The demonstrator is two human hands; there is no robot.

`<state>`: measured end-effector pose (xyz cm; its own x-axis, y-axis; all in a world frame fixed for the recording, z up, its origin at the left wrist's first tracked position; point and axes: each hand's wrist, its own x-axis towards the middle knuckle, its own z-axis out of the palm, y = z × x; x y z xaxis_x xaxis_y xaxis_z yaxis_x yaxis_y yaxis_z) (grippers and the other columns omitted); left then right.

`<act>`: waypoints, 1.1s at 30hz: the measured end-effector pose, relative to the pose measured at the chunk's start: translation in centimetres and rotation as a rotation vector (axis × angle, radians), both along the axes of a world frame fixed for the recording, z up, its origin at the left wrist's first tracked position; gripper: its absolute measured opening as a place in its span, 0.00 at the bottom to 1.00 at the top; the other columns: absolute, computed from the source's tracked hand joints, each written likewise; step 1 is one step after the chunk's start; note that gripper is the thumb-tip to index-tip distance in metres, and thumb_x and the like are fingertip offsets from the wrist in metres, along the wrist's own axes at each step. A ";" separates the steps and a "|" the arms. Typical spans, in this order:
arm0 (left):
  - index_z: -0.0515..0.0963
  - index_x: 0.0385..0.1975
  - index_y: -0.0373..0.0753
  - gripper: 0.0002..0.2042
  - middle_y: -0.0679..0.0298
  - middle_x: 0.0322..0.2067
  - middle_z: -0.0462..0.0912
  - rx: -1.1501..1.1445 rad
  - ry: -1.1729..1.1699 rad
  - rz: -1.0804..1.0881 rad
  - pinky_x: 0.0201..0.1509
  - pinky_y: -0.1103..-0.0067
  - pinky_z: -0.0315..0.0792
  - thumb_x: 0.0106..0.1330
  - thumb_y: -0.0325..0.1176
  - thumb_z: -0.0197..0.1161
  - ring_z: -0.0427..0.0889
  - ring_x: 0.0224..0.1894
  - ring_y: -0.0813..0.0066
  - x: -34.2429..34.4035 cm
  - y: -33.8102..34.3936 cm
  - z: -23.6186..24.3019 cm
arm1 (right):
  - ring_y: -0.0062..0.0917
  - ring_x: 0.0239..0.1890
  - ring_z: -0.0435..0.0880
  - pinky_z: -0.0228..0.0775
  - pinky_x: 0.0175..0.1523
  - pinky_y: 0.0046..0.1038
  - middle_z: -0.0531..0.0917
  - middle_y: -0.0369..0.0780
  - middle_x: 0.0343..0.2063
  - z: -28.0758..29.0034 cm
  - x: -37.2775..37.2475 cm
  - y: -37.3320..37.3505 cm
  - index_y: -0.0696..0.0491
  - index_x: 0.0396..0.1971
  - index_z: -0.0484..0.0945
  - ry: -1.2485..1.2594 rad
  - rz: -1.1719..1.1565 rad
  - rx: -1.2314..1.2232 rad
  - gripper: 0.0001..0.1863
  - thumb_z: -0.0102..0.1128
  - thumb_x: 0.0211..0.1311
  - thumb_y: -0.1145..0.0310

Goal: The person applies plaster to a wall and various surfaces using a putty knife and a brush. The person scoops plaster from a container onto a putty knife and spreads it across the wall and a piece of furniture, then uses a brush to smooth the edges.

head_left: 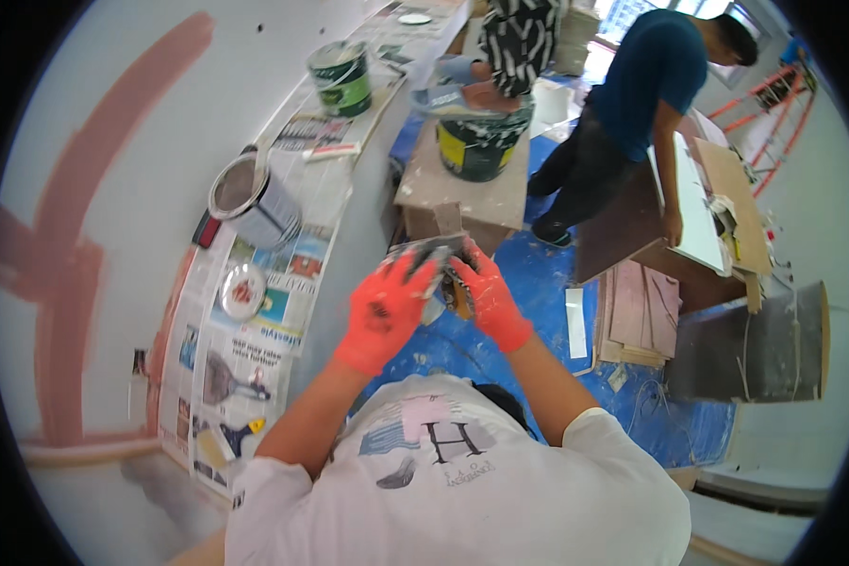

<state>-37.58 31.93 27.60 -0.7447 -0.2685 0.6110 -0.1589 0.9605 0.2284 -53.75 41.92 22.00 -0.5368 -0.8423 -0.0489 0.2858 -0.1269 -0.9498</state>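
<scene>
In front of my chest I hold a putty-smeared, flat dark scraper (436, 247) with both hands, which wear bright orange-red gloves. My left hand (384, 307) grips it from the left, fingers bent over it. My right hand (486, 297) is on its right side, fingers curled against it. Part of the tool is hidden by the fingers. Just beyond, a dark green bucket (476, 151) stands on a dusty wooden platform (424, 184).
A newspaper-lined ledge (292, 264) at left bears a paint can (267, 212), green pail (347, 94), lid and brushes. A person in patterned clothing (514, 42) leans over the bucket. A person in blue (651, 71) handles a white board (693, 203). Stacked boards (637, 316) lie right, on blue sheeting.
</scene>
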 end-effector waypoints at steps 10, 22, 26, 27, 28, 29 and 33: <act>0.76 0.56 0.38 0.16 0.53 0.46 0.83 0.116 0.000 -0.071 0.46 0.67 0.78 0.69 0.31 0.57 0.83 0.45 0.54 -3.1 -0.4 -2.4 | 0.17 0.49 0.74 0.67 0.56 0.24 0.78 0.35 0.50 -0.8 1.1 2.4 0.59 0.67 0.64 0.118 0.187 -0.032 0.28 0.56 0.71 0.65; 0.77 0.53 0.39 0.17 0.56 0.51 0.81 -0.027 -0.048 -0.248 0.50 0.66 0.78 0.64 0.27 0.61 0.82 0.48 0.55 -3.3 3.6 -0.9 | 0.30 0.37 0.80 0.73 0.46 0.33 0.81 0.40 0.35 -7.2 -3.3 4.0 0.49 0.46 0.75 -0.410 0.351 -0.511 0.13 0.53 0.70 0.57; 0.78 0.53 0.41 0.19 0.54 0.55 0.79 0.050 -0.101 -0.196 0.54 0.64 0.76 0.61 0.27 0.62 0.79 0.53 0.50 -5.2 2.8 -4.0 | 0.30 0.37 0.80 0.75 0.43 0.34 0.80 0.40 0.34 -7.0 -2.5 3.6 0.48 0.46 0.73 -0.296 0.356 -0.394 0.11 0.54 0.68 0.60; 0.78 0.53 0.42 0.19 0.54 0.56 0.78 0.180 -0.099 -0.184 0.55 0.64 0.75 0.60 0.28 0.62 0.78 0.54 0.49 -5.6 2.8 -4.0 | 0.29 0.38 0.80 0.75 0.43 0.34 0.80 0.40 0.36 -6.4 -3.0 4.7 0.47 0.45 0.73 -0.425 0.393 -0.392 0.10 0.56 0.67 0.63; 0.78 0.54 0.42 0.19 0.54 0.57 0.77 0.309 -0.100 -0.174 0.56 0.63 0.75 0.60 0.29 0.62 0.78 0.55 0.48 -5.8 2.9 -4.0 | 0.30 0.41 0.80 0.76 0.45 0.34 0.81 0.42 0.38 -6.7 -3.0 4.8 0.48 0.46 0.73 -0.452 0.385 -0.410 0.11 0.55 0.68 0.63; 0.78 0.54 0.43 0.20 0.53 0.58 0.76 0.436 -0.102 -0.167 0.57 0.63 0.74 0.60 0.30 0.62 0.77 0.56 0.47 -5.9 3.0 -3.9 | 0.32 0.43 0.81 0.76 0.48 0.35 0.81 0.43 0.41 -7.0 -3.0 4.8 0.49 0.48 0.73 -0.480 0.377 -0.431 0.12 0.54 0.68 0.63; 0.77 0.56 0.42 0.21 0.52 0.59 0.75 0.115 -0.108 -0.303 0.58 0.64 0.73 0.59 0.28 0.61 0.76 0.56 0.48 -6.9 4.6 -3.2 | 0.33 0.43 0.82 0.78 0.48 0.35 0.81 0.43 0.44 -7.1 -3.8 4.4 0.49 0.53 0.72 -0.367 0.248 -0.428 0.16 0.47 0.73 0.59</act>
<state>-44.49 36.51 24.41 -0.8599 -0.0877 0.5028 0.1007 0.9366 0.3356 -57.57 46.30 14.88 -0.3342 -0.9259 0.1764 0.6547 -0.3627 -0.6632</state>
